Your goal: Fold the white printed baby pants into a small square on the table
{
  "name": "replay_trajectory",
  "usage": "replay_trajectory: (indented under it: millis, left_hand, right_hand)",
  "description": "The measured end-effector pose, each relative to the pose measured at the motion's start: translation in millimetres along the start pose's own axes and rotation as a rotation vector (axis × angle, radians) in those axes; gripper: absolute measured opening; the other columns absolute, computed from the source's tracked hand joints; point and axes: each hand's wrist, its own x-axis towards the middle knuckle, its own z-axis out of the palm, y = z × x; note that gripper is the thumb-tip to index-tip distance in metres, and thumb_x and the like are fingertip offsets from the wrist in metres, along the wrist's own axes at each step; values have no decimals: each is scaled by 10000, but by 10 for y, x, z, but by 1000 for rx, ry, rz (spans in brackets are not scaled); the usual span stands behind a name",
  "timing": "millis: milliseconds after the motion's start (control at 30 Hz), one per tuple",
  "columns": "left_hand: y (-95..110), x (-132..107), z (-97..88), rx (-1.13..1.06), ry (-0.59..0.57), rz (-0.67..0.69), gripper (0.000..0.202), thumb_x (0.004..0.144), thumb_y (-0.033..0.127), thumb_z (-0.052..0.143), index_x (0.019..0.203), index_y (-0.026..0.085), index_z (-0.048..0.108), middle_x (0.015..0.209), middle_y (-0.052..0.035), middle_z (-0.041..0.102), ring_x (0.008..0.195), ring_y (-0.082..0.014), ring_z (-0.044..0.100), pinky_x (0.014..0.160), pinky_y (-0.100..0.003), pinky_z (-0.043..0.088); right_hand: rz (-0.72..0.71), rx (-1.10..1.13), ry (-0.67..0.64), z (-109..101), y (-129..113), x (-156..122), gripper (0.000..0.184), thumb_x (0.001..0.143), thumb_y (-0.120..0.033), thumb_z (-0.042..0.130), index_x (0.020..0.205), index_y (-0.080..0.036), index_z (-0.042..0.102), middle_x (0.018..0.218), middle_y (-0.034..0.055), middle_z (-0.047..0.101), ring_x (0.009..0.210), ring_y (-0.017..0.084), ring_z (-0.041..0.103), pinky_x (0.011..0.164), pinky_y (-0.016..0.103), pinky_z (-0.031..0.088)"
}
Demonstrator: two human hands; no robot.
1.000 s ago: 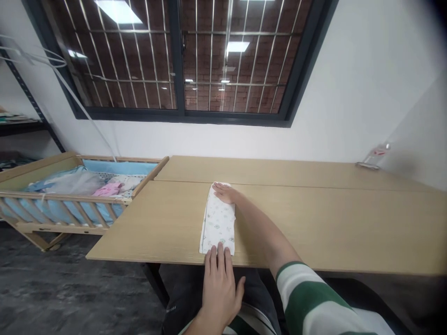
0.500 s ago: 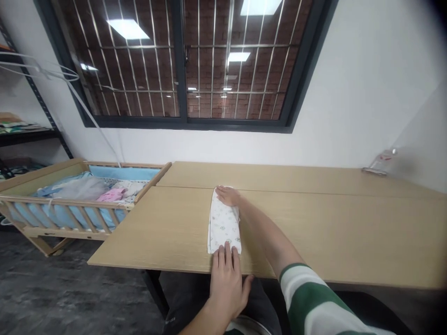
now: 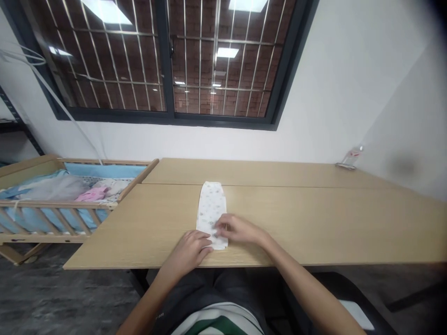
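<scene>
A white cloth with a small printed pattern (image 3: 212,204) lies folded into a long narrow shape on the wooden table, its far end rounded. At its near left corner rests my left hand (image 3: 190,249), fingers extended over the edge and thumb pointing along the near end. Over the right side of the near half is my right hand (image 3: 239,229), fingers bent and thumb apart from them. Its fingertips are at the cloth's surface or just above it; I cannot tell which. Neither hand visibly grips the fabric.
The wooden table (image 3: 314,223) spans the view, with a seam near its back. At left stands a wooden crib (image 3: 138,184) with blue lining, holding a pink cloth (image 3: 92,194) and other bedding. A clear packet (image 3: 350,158) sits at the back right. Behind is a barred window (image 3: 220,122).
My right hand has come back from the cloth's far end to its near half. My left hand has shifted left to the near corner. The view has turned slightly right.
</scene>
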Motion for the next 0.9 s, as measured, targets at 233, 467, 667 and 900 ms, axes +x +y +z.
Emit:
replay_trajectory:
  millis: [233, 467, 667, 900]
  left_hand:
    - [-111, -194, -75, -130, -34, -75, 291, 992, 413, 564, 1173, 261, 735, 1244, -33, 732, 1194, -221, 647, 1057, -391, 497]
    - [68, -347, -165, -113, -92, 32, 235, 883, 412, 726, 1092, 311, 764, 1232, -25, 730, 1157, -239, 660, 1031, -395, 507]
    - [163, -260, -316, -209, -93, -7, 225, 1002, 313, 528, 1078, 292, 738, 1064, 1, 767, 1007, -174, 688, 941, -296, 512]
    - [17, 476, -743, -151, -12, -74, 335, 1041, 414, 414, 1072, 211, 677, 1021, -40, 723, 958, -192, 654, 870, -291, 492]
  right_hand:
    - [97, -53, -10, 248, -366, -594, 520, 912, -480, 669, 1357, -211, 644, 1417, 130, 596, 1320, 316, 531, 1113, 440, 412]
    - [70, -122, 89, 487, -378, -782, 274, 933, -285, 629, 1198, -306, 697, 1152, 84, 682, 1159, 279, 600, 982, 415, 500]
    - [25, -1, 64, 292, -498, -715, 215, 989, -317, 536, 1123, -346, 701, 1077, 54, 706, 1051, 255, 644, 931, 402, 513]
    - [59, 36, 240, -265, -349, -313, 299, 1004, -438, 511, 1090, -226, 705, 1003, 74, 715, 876, 215, 636, 771, 324, 498]
